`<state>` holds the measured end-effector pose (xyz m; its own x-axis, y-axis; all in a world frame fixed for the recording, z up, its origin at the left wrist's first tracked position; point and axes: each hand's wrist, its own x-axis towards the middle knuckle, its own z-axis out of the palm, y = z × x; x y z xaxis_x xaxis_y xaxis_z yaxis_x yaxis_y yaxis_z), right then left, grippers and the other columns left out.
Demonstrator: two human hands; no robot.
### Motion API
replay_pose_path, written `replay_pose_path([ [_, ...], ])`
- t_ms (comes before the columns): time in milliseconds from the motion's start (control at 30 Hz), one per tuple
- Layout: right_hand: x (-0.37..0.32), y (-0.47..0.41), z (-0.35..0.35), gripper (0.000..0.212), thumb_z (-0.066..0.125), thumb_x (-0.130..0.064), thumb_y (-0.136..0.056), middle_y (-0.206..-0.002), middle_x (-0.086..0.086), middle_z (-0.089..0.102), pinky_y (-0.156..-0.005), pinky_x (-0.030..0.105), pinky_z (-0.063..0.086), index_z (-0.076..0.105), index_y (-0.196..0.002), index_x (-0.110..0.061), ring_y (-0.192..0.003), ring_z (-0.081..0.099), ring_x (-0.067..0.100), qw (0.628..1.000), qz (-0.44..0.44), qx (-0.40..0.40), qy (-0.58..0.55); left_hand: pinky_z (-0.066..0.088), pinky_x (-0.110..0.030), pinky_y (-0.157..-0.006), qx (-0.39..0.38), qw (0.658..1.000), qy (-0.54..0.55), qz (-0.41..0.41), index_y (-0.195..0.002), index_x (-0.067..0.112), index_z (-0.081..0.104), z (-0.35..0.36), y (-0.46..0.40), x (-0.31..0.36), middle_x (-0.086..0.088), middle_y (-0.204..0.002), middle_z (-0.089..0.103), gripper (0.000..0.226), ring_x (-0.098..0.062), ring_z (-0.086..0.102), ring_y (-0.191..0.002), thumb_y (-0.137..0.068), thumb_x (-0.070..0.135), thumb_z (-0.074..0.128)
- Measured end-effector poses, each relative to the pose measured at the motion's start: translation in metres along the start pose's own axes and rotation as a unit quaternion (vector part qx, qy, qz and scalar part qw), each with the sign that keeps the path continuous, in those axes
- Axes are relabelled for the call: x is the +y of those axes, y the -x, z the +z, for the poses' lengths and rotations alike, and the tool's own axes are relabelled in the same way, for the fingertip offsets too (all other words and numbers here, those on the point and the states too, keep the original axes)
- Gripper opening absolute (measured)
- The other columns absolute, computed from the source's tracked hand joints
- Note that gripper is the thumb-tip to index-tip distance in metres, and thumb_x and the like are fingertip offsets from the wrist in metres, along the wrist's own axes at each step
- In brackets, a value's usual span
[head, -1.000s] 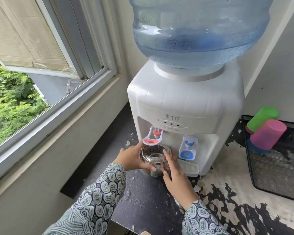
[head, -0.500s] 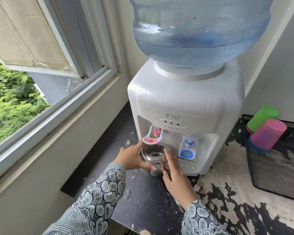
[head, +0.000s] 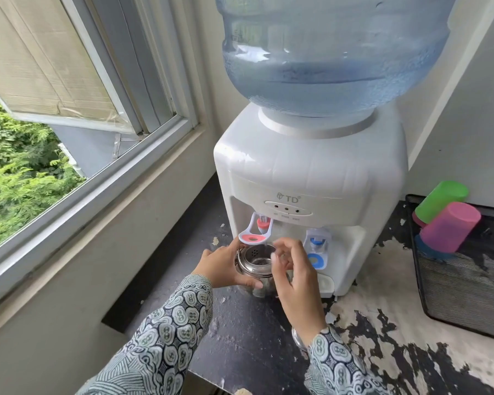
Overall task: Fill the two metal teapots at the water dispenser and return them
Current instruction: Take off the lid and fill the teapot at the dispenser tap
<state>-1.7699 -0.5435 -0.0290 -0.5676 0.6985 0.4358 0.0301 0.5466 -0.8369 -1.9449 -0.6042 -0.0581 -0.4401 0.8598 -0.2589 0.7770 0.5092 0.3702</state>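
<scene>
A metal teapot (head: pixel 253 262) with its lid off stands on the counter under the red hot-water tap (head: pixel 253 237) of the white water dispenser (head: pixel 311 172). My left hand (head: pixel 226 267) grips the pot round its left side. My right hand (head: pixel 294 276) hovers at the pot's right rim with its fingers loosely bent and blurred, holding nothing. Its palm hides the right side of the pot. Only one teapot is in view.
A big blue water bottle (head: pixel 331 52) tops the dispenser; the blue cold tap (head: pixel 316 248) is to the right. Green (head: pixel 442 199) and pink (head: pixel 451 226) cups lie in a black mesh tray (head: pixel 468 295). The worn black counter (head: pixel 248 337) ends at the window wall (head: pixel 97 229).
My right hand has lifted off the teapot's right side, and its fingers are now raised and bent above the rim. My left hand keeps the same hold.
</scene>
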Motion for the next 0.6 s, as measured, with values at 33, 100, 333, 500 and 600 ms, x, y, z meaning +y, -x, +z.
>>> replay_pose_path([
  [33, -0.003, -0.006, -0.001, 0.015, 0.049, -0.028, -0.090, -0.085, -0.008, 0.058, -0.068, 0.019, 0.047, 0.048, -0.104, -0.030, -0.076, 0.056, 0.008, 1.000, -0.003, -0.022, -0.017, 0.029, -0.046, -0.101, 0.003, 1.000, 0.000, 0.000, -0.140, 0.039, 0.011, 0.001, 0.000, 0.000, 0.005, -0.123, 0.061, 0.124, -0.020, 0.052, -0.119, -0.036, 0.091, 0.054],
  [100, -0.008, -0.016, -0.001, 0.016, 0.048, -0.036, -0.088, -0.078, -0.012, 0.058, -0.064, 0.022, 0.049, 0.048, -0.104, -0.033, -0.070, 0.058, 0.008, 0.998, -0.012, -0.058, -0.022, 0.029, -0.045, -0.101, 0.008, 1.000, -0.002, 0.000, -0.140, 0.040, 0.008, 0.001, 0.000, -0.001, 0.004, -0.122, 0.061, 0.123, -0.020, 0.052, -0.118, -0.039, 0.089, 0.056],
  [333, -0.006, -0.029, 0.002, 0.018, 0.057, -0.038, -0.083, -0.064, -0.013, 0.056, -0.052, 0.009, 0.040, 0.054, -0.089, -0.021, -0.058, 0.055, 0.003, 0.996, -0.003, -0.080, -0.035, 0.030, -0.041, -0.098, 0.005, 1.000, -0.010, -0.003, -0.140, 0.038, 0.013, 0.001, -0.001, -0.002, 0.005, -0.121, 0.063, 0.125, -0.019, 0.053, -0.118, -0.034, 0.093, 0.050],
  [500, -0.009, -0.036, 0.004, 0.014, 0.063, -0.036, -0.079, -0.067, -0.014, 0.062, -0.059, 0.010, 0.044, 0.054, -0.074, -0.027, -0.063, 0.061, 0.001, 0.988, 0.057, -0.063, -0.125, 0.028, -0.043, -0.100, 0.000, 1.000, -0.012, -0.005, -0.142, 0.038, 0.009, 0.002, -0.001, -0.001, 0.005, -0.130, 0.058, 0.130, -0.020, 0.050, -0.122, -0.031, 0.095, 0.045],
  [600, -0.008, -0.037, 0.006, 0.017, 0.067, -0.029, -0.078, -0.065, -0.009, 0.063, -0.054, 0.015, 0.046, 0.053, -0.070, -0.026, -0.061, 0.063, 0.006, 0.985, 0.083, -0.054, -0.140, 0.028, -0.045, -0.101, -0.002, 1.000, -0.015, -0.002, -0.143, 0.035, 0.011, 0.001, -0.001, -0.001, 0.004, -0.132, 0.056, 0.128, -0.021, 0.049, -0.123, -0.035, 0.092, 0.049],
])
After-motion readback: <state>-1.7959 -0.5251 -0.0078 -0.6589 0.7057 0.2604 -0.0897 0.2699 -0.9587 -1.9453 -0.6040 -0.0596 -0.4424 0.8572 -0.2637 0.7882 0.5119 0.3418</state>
